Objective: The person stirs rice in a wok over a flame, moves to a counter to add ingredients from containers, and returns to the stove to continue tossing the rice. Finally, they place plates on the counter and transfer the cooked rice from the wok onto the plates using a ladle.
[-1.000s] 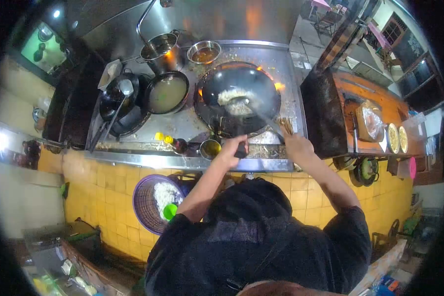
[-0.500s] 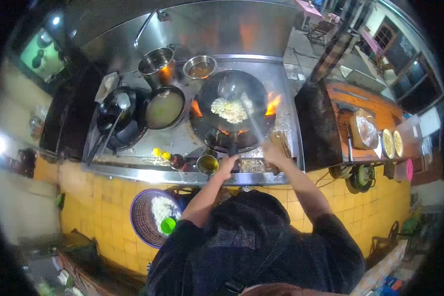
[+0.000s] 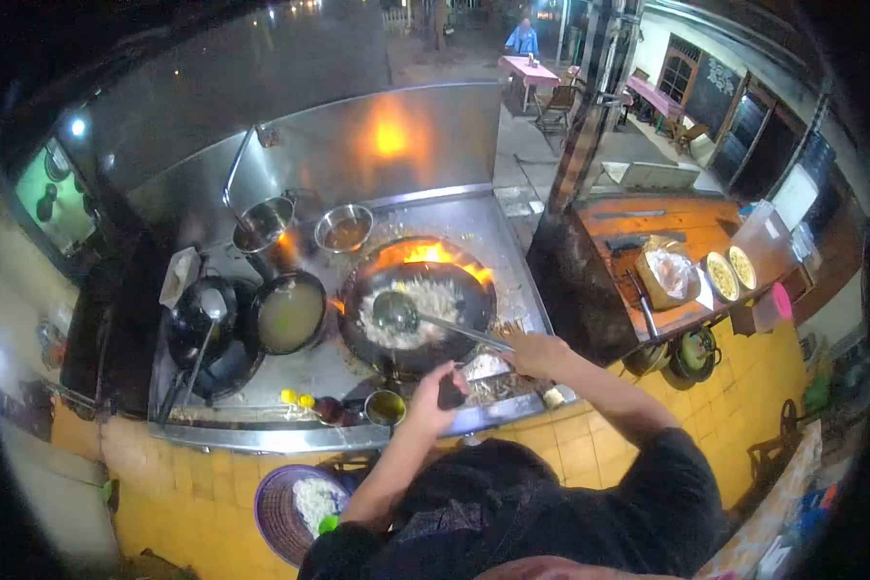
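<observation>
Left hand fingers wrapped round wok handle, right hand fingers closed on ladle (bowl in rice), flames behind.

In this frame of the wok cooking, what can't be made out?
Head view:
- Wok handle: hidden inside the left hand.
- Ladle grip: covered by the right hand.
- Burner under the wok: hidden by it; only flames show.
- Small cup contents: too small.

A dark, short-sleeved shirt is worn, crossed by a dark strap at the chest; both forearms are left bare.
</observation>
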